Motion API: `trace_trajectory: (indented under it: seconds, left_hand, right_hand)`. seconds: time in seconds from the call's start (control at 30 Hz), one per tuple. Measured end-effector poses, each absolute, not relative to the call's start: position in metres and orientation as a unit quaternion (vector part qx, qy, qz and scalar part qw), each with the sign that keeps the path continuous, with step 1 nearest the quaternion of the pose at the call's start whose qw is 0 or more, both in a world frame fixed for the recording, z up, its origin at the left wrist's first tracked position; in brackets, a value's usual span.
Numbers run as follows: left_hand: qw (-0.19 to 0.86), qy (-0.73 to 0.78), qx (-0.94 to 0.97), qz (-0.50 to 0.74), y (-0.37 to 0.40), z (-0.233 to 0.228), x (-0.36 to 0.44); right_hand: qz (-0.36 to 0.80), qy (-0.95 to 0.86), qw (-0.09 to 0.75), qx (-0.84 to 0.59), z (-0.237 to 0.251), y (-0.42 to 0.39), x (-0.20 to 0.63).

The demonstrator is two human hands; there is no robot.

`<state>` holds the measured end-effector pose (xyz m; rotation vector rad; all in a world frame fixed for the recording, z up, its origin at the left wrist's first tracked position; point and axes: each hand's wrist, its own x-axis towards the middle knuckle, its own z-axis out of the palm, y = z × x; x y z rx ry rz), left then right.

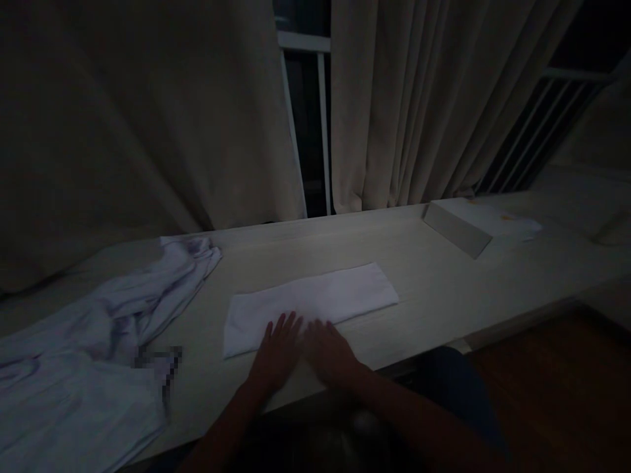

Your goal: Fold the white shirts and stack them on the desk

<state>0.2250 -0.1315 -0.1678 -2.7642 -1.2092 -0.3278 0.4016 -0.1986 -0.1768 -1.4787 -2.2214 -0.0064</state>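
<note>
**Both palms flat on the near-left end of a folded cloth**

The folded white cloth [310, 303] lay on the pale table [444, 289], its long axis running from about eight o'clock near the person up to two o'clock toward the curtain [394, 105]. Both hands rested open and flat, fingers spread, holding nothing. The left hand [279, 351] pressed the cloth's near-left end; the right hand [328, 351] sat just beside it, at the near long edge. Most of the cloth stretched away at one to two o'clock from the hands. A crumpled white garment [98, 335] lay at nine o'clock, apart.
</note>
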Motion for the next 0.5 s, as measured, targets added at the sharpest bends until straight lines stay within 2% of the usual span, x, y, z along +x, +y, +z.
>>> trace_trajectory:
  seconds: [0.33,0.5]
  left_hand:
    - [0.031,-0.415,-0.905,-0.087,-0.125,-0.175,0.221]
    - [0.016,-0.421,-0.902,-0.094,-0.122,-0.177,0.223]
  right_hand:
    - [0.028,-0.74,0.166,-0.652,-0.167,-0.22,0.566]
    - [0.027,-0.694,0.158,-0.702,-0.165,-0.228,0.596]
